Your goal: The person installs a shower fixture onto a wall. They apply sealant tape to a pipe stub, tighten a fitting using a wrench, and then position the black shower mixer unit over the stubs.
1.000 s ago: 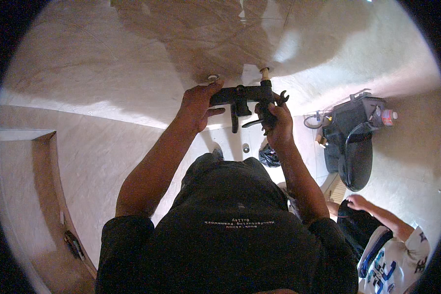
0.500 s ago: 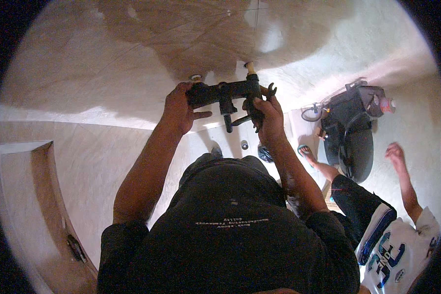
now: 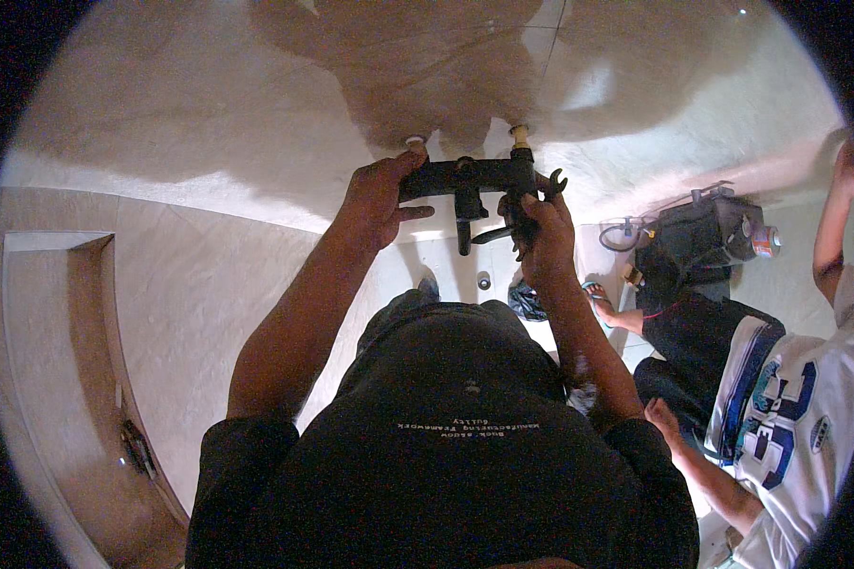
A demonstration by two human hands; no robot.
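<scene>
Held close to wall (image 3: 256, 104): black tap fixture (image 3: 479, 176), near level, with right end at yellowish fitting (image 3: 520, 137). Clamped at left end in fingers of left hand (image 3: 375, 201); at right, along with dark wrench (image 3: 554, 185), in fingers of right hand (image 3: 550, 242). Best to share weight evenly, keep parallel to wall, avoid knocking with wrench.

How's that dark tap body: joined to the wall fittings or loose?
Dark tap body: right end appears joined, meeting the brass-coloured fitting; left end, cannot tell, because the left hand obscures it.
</scene>
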